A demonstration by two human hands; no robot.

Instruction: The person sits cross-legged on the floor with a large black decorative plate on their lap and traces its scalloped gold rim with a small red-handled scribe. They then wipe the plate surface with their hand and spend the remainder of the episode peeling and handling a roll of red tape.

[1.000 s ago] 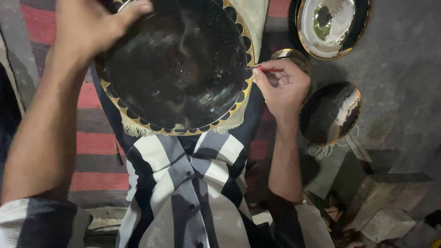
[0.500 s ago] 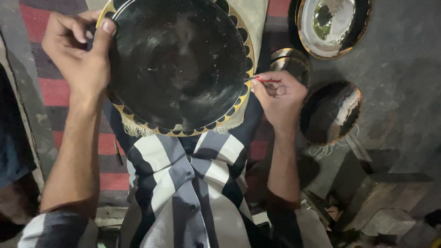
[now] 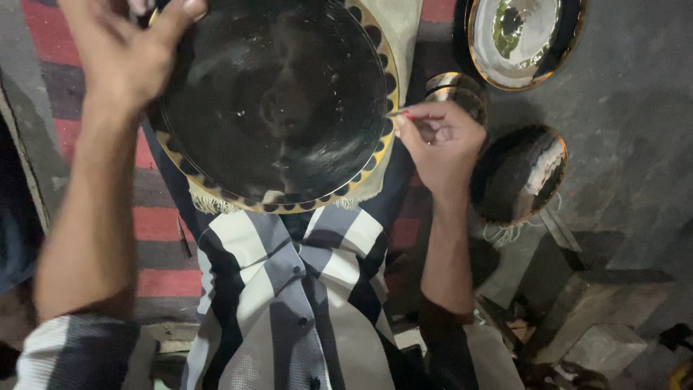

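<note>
A large round black plate [image 3: 278, 101] with a gold scalloped rim rests on my lap over a pale fringed cloth [image 3: 393, 43]. My left hand [image 3: 123, 50] grips the plate's upper left rim, thumb over the edge. My right hand [image 3: 440, 141] pinches a thin red-handled brush [image 3: 404, 114], its tip touching the gold border at the plate's right edge.
A small gold-rimmed tin [image 3: 455, 90] sits just behind my right hand. A dark bowl [image 3: 520, 177] lies to the right and a shiny dish with green paint [image 3: 523, 36] at the top right. A red striped mat [image 3: 155, 224] lies under my legs; grey blocks [image 3: 599, 318] lower right.
My left hand has shifted along the plate's upper left rim and the plate has turned slightly. The right hand stays at the right edge with the brush.
</note>
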